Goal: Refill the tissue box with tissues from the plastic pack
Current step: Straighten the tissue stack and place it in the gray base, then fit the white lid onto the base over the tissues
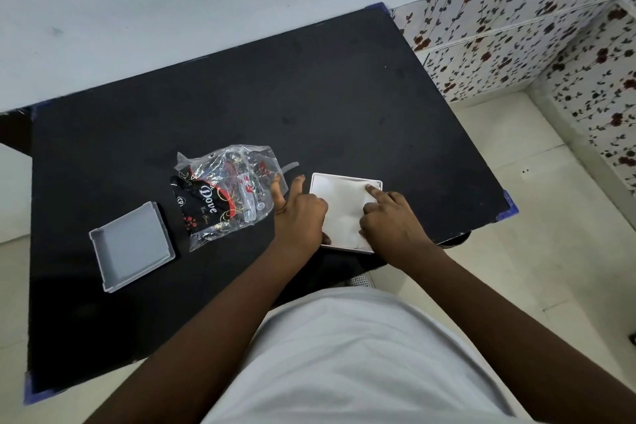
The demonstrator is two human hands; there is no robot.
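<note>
I see both hands, left hand (298,217) and right hand (390,220), pressing tissues (344,206) into white tissue box (346,179); plastic pack (227,189) (looks emptied) beside, grey lid (132,246) left on table (241,96).

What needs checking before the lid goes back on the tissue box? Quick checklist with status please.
1. Tissues inside the white tissue box: ok.
2. Stack flat below the rim: cannot tell, left hand and right hand are pressing on it.
3. Grey lid within reach, lying open side up on the table: ok.
4. Plastic pack emptied: ok, looks empty.
5. Hands free to take the lid: not ok.
</note>
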